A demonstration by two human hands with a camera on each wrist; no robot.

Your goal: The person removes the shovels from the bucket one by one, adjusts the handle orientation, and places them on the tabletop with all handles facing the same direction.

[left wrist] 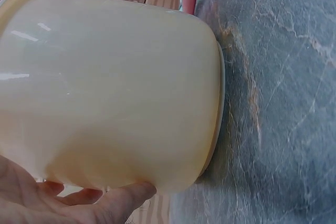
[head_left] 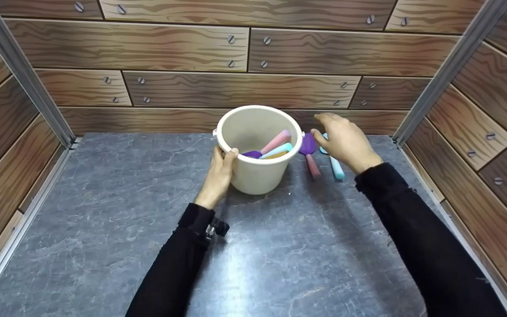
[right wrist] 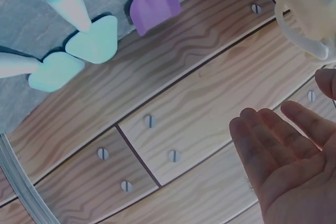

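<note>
A cream bucket [head_left: 253, 176] stands upright on the floor. My left hand [head_left: 220, 172] grips its left side, thumb near the rim; in the left wrist view that hand [left wrist: 84, 200] lies along the bucket wall. Inside the bucket are a pink handle [head_left: 276, 141], a turquoise handle [head_left: 277, 150], a purple piece [head_left: 252, 154] and something orange-yellow [head_left: 276, 155]. To the bucket's right, my right hand [head_left: 346, 140] hovers with relaxed fingers, holding nothing. Below it lie a purple toy shovel [head_left: 308, 144] with a pink handle and two turquoise toy shovels [right wrist: 94, 40], partly hidden in the head view.
The grey marbled surface [head_left: 117, 211] is bounded by wood-plank patterned walls [head_left: 183, 48] at the back and sides, with metal corner posts [head_left: 447, 66]. The bucket's white handle [right wrist: 299, 38] hangs at its side in the right wrist view.
</note>
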